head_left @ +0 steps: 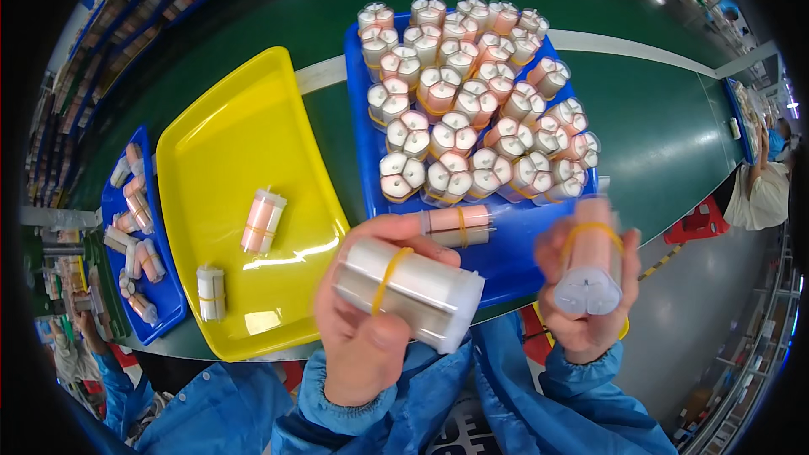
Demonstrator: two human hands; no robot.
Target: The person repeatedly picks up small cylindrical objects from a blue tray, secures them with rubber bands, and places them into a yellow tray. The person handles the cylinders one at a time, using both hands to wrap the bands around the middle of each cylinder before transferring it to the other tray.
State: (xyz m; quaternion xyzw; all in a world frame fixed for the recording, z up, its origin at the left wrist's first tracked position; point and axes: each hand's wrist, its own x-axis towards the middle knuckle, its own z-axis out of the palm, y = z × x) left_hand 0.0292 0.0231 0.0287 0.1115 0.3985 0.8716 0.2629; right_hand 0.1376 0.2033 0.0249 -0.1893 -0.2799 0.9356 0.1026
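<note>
My left hand (362,354) is closed around a white-and-clear bundle of tubes (421,291), bound with a yellow rubber band and tilted down to the right. My right hand (597,333) grips a pinkish bundle of tubes (592,265), also banded in yellow, its translucent end toward me; this hand is slightly blurred. Behind the left fingers a pink-and-clear bundle (459,226) lies on its side; whether the fingers touch it is unclear. Beyond both hands, a blue tray (358,109) holds many upright banded bundles, pink and white, packed in rows.
A yellow tray (227,135) to the left contains two bundles. Past it, a smaller blue tray (168,303) carries several loose bundles. All stand on a green table (649,118). Someone in a blue sleeve (211,409) is close on my left; a red stool (699,223) stands at right.
</note>
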